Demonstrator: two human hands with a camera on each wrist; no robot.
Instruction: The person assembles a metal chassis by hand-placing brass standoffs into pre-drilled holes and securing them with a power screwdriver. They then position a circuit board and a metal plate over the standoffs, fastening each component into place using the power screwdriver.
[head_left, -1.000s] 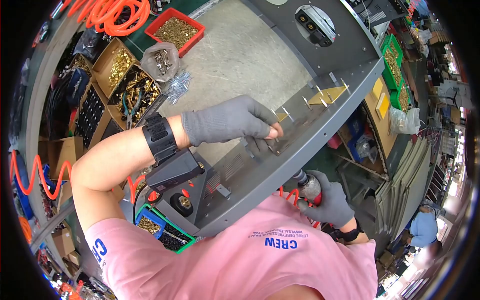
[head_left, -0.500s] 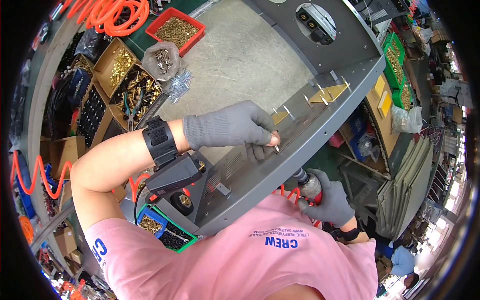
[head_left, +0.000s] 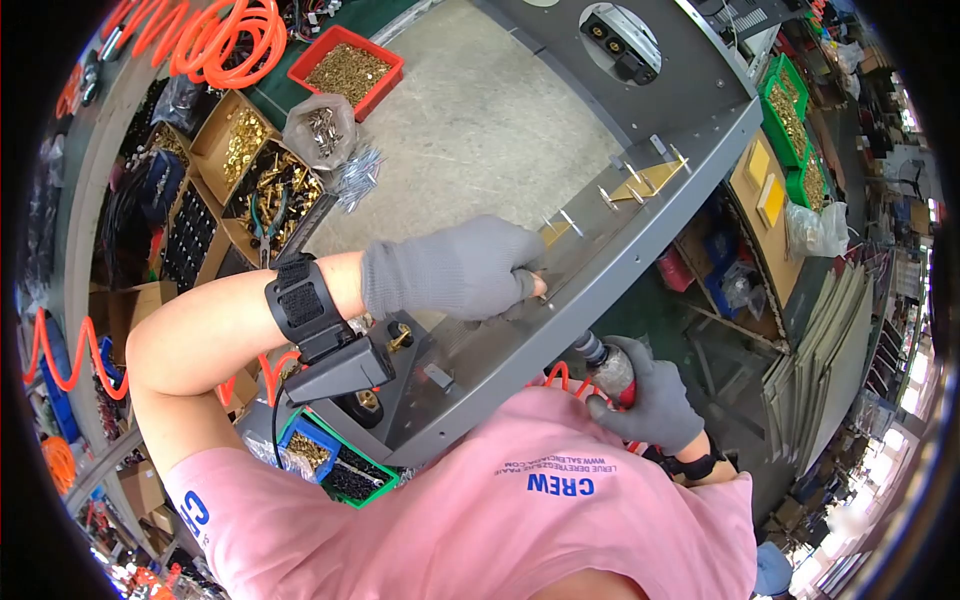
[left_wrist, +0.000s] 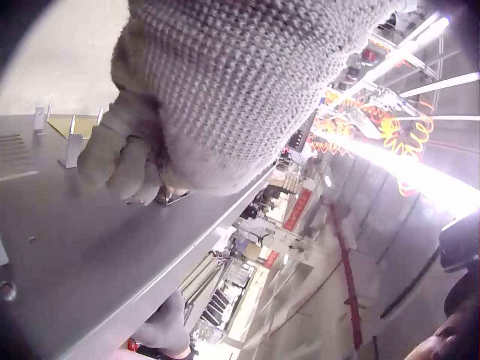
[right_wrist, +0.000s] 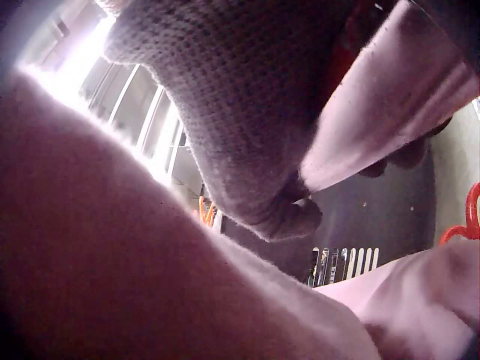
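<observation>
A grey-gloved left hand (head_left: 455, 268) pinches a small metal fastener against a dark grey metal panel (head_left: 480, 345); the bare fingertips cover most of that piece. In the left wrist view the same hand (left_wrist: 202, 97) has its fingers bent down close to the panel (left_wrist: 82, 247). Upright silver pins (head_left: 607, 198) and yellow pieces (head_left: 650, 180) stand farther along the panel. Below its near edge, the gloved right hand (head_left: 660, 400) grips a red and silver power tool (head_left: 612, 372), its tip towards the panel. The right wrist view shows the right hand (right_wrist: 232, 112), its grip partly hidden by pink cloth.
At the left are a red bin of brass screws (head_left: 390, 88), a bag of metal parts (head_left: 298, 122) and cardboard boxes of brass fittings (head_left: 208, 160). Green bins (head_left: 768, 105) and stacked panels (head_left: 820, 370) stand right. Orange coiled hoses (head_left: 250, 75) hang at upper left.
The left hand has shifted slightly down and to the left along the panel, its fingers now more tightly bent. The right hand keeps hold of the tool, and the head view has shifted a little.
</observation>
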